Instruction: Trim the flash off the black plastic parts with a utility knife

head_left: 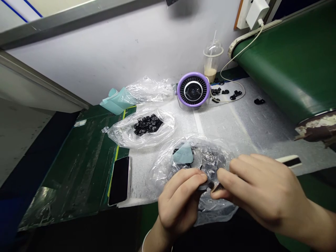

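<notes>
Left hand point(178, 204) and right hand point(262, 189) close together over clear plastic bag point(210, 206); left fingers point(199, 177) clamped on small black part point(203, 186), held out toward right fingers point(223, 178), together at its edge, grip unclear. Second bag of black parts point(148, 125) within reach, far left on bench point(252, 140).

Between our left hand point(178, 204) and right hand point(262, 189) sits a matt black plastic piece point(203, 186), above a thin, glossy clear plastic bag point(210, 164). Beyond the hands lie more matt black plastic parts point(148, 125). To their left, a phone point(120, 180) shows smooth, glossy glass beside a scuffed, shiny green mat point(78, 164).
</notes>
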Demonstrator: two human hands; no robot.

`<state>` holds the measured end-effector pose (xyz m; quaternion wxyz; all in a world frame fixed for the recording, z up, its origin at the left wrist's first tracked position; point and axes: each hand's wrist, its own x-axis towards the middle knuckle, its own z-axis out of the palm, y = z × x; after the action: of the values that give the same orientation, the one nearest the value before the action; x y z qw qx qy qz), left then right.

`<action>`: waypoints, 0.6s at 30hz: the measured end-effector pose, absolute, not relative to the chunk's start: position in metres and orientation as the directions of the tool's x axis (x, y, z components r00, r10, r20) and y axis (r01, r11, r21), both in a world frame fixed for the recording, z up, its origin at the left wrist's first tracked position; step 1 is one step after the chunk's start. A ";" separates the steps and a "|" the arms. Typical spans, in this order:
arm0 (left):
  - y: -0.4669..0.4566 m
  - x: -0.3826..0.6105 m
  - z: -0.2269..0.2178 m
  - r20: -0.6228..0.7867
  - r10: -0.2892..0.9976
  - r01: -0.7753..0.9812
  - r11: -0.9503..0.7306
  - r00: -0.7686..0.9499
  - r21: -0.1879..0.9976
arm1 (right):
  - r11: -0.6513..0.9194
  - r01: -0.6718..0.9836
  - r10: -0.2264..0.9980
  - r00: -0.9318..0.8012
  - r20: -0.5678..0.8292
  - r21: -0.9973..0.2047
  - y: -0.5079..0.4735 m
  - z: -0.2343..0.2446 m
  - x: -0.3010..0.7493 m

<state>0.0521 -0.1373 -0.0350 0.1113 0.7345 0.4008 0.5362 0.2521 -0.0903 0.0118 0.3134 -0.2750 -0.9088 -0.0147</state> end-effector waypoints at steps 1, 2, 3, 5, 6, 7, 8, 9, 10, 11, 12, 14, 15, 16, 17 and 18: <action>-0.137 0.053 -0.035 0.697 0.709 0.466 -0.654 0.105 0.596 | 0.853 0.479 0.503 -0.651 0.569 -0.206 -0.090 0.011 0.253; -0.136 0.053 -0.035 0.698 0.708 0.461 -0.658 0.109 0.595 | 0.856 0.440 0.512 -0.653 0.558 -0.271 -0.090 0.010 0.253; -0.135 0.054 -0.035 0.703 0.702 0.454 -0.666 0.114 0.592 | 0.851 0.400 0.525 -0.651 0.547 -0.341 -0.089 0.009 0.254; -0.134 0.055 -0.036 0.706 0.696 0.436 -0.679 0.127 0.591 | 0.832 0.310 0.539 -0.646 0.540 -0.459 -0.089 0.005 0.254; -0.133 0.056 -0.037 0.703 0.698 0.425 -0.681 0.133 0.596 | 0.825 0.263 0.537 -0.639 0.550 -0.500 -0.089 0.002 0.254; -0.132 0.057 -0.038 0.696 0.704 0.411 -0.681 0.139 0.606 | 0.821 0.222 0.533 -0.631 0.564 -0.526 -0.088 -0.002 0.253; -0.132 0.058 -0.039 0.684 0.715 0.396 -0.675 0.144 0.622 | 0.819 0.196 0.531 -0.614 0.584 -0.539 -0.088 -0.006 0.252; -0.132 0.058 -0.039 0.664 0.732 0.378 -0.664 0.151 0.645 | 0.822 0.180 0.530 -0.593 0.607 -0.541 -0.087 -0.009 0.252; -0.133 0.059 -0.040 0.643 0.749 0.355 -0.652 0.160 0.670 | 0.824 0.172 0.529 -0.572 0.627 -0.539 -0.087 -0.012 0.251; -0.134 0.060 -0.040 0.624 0.763 0.325 -0.640 0.167 0.696 | 0.824 0.172 0.534 -0.553 0.640 -0.540 -0.087 -0.015 0.250; -0.135 0.060 -0.040 0.605 0.777 0.290 -0.627 0.172 0.723 | 0.822 0.174 0.541 -0.534 0.650 -0.542 -0.087 -0.016 0.250; -0.138 0.062 -0.039 0.561 0.810 0.207 -0.586 0.172 0.783 | 0.822 0.162 0.545 -0.502 0.671 -0.546 -0.088 -0.015 0.249; -0.139 0.062 -0.039 0.529 0.831 0.162 -0.553 0.171 0.817 | 0.821 0.150 0.545 -0.493 0.678 -0.551 -0.089 -0.013 0.249; -0.140 0.063 -0.038 0.489 0.857 0.124 -0.510 0.166 0.851 | 0.820 0.145 0.547 -0.486 0.682 -0.554 -0.091 -0.011 0.249; -0.141 0.064 -0.037 0.440 0.883 0.090 -0.457 0.161 0.885 | 0.814 0.142 0.556 -0.473 0.684 -0.564 -0.092 -0.009 0.249; -0.142 0.065 -0.038 0.390 0.908 0.058 -0.402 0.153 0.914 | 0.797 0.152 0.582 -0.453 0.676 -0.584 -0.093 -0.006 0.250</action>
<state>0.0645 -0.1419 -0.0375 0.3989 0.6461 0.3737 0.5327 0.2497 -0.0929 -0.0064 0.4730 -0.2234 -0.8215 0.2270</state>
